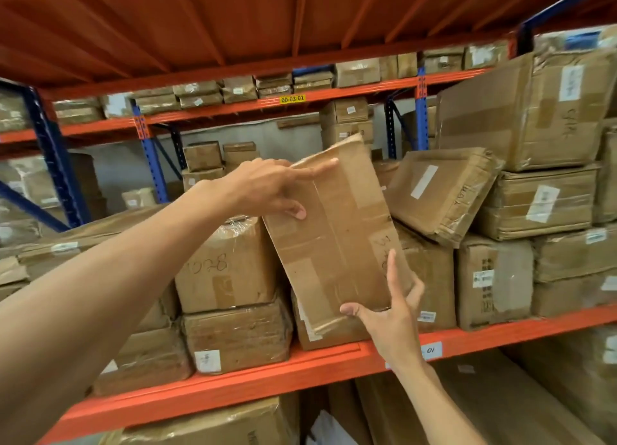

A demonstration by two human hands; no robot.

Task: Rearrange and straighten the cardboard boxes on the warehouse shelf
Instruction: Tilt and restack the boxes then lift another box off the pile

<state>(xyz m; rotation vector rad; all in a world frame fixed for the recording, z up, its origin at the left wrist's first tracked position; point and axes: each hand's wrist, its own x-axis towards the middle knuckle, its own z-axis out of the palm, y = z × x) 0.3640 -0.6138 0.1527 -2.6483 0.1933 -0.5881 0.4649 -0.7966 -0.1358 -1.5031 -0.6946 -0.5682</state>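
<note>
Flat box (334, 231) tilted, near shelf (233, 381) front edge. Left hand (267, 187) grips its top corner, right hand (390, 314) its bottom corner. Risk: corner-only hold slips; leaning box (440, 191) beside it slides.

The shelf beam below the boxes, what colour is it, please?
Orange-red, clearest in the head view: the beam.

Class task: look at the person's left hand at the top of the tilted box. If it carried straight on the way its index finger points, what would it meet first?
The left hand points right, across the held box. Beyond that box's edge, the slanted labelled box probably comes first, though depth is unclear.
</note>
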